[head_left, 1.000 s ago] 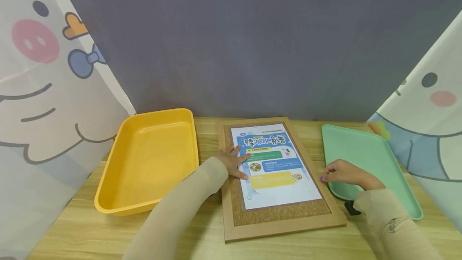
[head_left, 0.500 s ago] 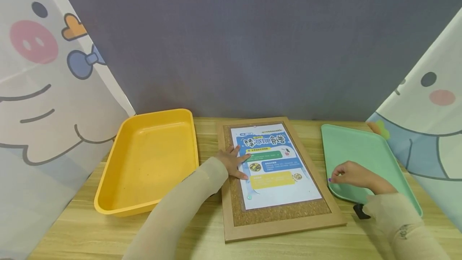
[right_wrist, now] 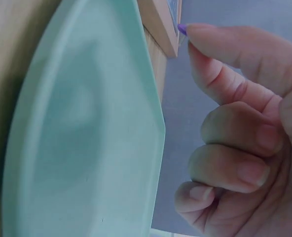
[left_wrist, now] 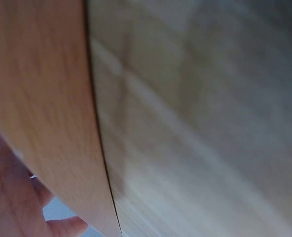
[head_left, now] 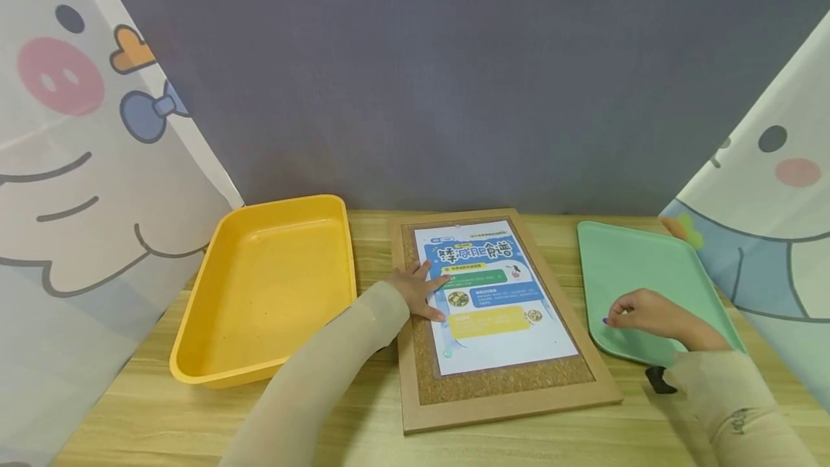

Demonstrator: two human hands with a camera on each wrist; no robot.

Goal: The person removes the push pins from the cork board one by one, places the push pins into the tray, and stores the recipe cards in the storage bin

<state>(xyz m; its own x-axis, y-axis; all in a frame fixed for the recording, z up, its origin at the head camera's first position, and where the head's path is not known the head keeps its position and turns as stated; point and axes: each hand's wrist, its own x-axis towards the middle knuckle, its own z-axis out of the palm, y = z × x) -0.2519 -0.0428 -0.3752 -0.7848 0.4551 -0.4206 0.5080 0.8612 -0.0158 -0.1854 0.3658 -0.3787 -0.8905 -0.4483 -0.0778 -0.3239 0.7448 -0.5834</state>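
A printed poster point(head_left: 493, 352) with blue, green and yellow blocks lies on a wood-framed cork board point(head_left: 506, 380). My left hand point(head_left: 416, 292) rests with spread fingers on the poster's left side and the frame, seen also at the lower left of the left wrist view. Over the green tray point(head_left: 648, 258), my right hand point(head_left: 651, 318) pinches a small purple thumbtack point(right_wrist: 182, 29) between thumb and index finger, its other fingers curled in. Most of the thumbtack is hidden by the fingertips. A pale green round tack point(head_left: 448, 354) shows at the poster's lower left.
A deep yellow tray point(head_left: 194, 337) stands left of the board on the wood-grain table point(head_left: 369, 424). A grey cloth wall point(head_left: 415, 92) rises behind, with cartoon-printed curtains point(head_left: 39, 215) at both sides. A black strap end point(head_left: 660, 380) hangs under the right wrist.
My right hand has moved rightward, from beside the board's right edge to over the green tray, with the purple thumbtack still pinched. The left hand stays in place on the poster.
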